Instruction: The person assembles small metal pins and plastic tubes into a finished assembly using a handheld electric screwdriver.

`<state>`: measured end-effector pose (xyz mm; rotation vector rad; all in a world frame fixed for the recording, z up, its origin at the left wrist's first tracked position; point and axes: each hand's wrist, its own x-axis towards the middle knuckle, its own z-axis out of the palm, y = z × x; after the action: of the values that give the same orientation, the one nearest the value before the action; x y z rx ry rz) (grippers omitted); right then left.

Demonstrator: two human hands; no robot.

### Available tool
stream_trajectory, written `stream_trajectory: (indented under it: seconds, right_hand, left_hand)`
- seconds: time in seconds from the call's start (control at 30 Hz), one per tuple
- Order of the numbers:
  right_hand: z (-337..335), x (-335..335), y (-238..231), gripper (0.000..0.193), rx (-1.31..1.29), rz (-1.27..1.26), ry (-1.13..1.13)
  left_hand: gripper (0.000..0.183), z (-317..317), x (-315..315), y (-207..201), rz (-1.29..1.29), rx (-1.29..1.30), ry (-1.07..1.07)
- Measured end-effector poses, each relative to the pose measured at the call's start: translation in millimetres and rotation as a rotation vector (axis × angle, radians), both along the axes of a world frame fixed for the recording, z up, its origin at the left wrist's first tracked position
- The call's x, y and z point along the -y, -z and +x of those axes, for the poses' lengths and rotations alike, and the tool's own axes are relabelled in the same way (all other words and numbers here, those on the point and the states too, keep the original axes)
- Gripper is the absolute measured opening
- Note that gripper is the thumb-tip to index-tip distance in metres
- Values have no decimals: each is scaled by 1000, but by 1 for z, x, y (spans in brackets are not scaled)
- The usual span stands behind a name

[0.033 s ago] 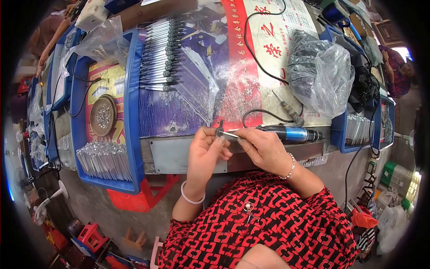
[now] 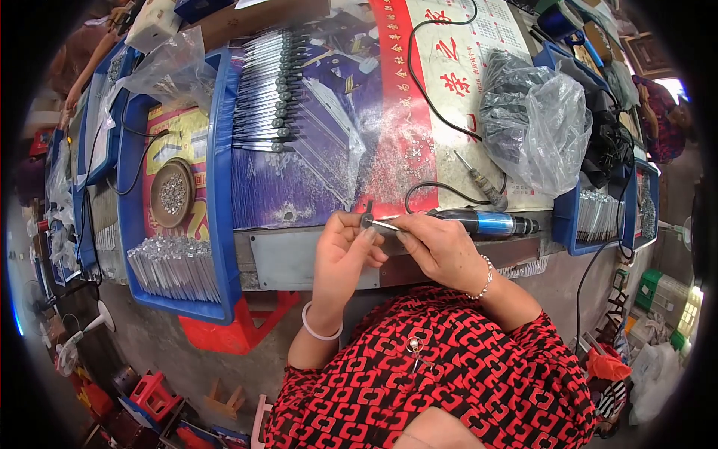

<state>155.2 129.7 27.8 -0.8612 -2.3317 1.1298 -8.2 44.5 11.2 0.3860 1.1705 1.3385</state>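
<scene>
In front of me at the table edge, my left hand [image 2: 345, 243] pinches a small dark disc-headed piece [image 2: 366, 220] between thumb and fingers. My right hand [image 2: 443, 251] is closed on a thin silver rod [image 2: 386, 224], its tip meeting the dark head; I cannot tell whether the two are joined. A blue and black pen-shaped power tool [image 2: 486, 222] lies just beyond my right hand. Past my left hand, a row of slim metal rods with dark heads [image 2: 263, 93] lies side by side on the purple sheet.
At left, a blue tray [image 2: 224, 161] holds a round brown bowl [image 2: 173, 193] of tiny shiny pieces and a bundle of flat silver strips [image 2: 176, 266]. A clear plastic bag [image 2: 535, 123] of dark-headed rods sits at right, near a soldering-iron-like tool [image 2: 482, 182] with a black cord.
</scene>
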Motion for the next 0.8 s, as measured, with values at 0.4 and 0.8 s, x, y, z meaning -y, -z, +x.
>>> stream_trajectory:
  seconds: [0.4,0.8]
  right_hand:
    - [-2,3,-2,19,125,-32,11]
    - [13,-14,-15,17,50,-116,69]
  left_hand:
    - [11,10,-2,4,0,-571,47]
    - [13,6,-3,6,31,185,16]
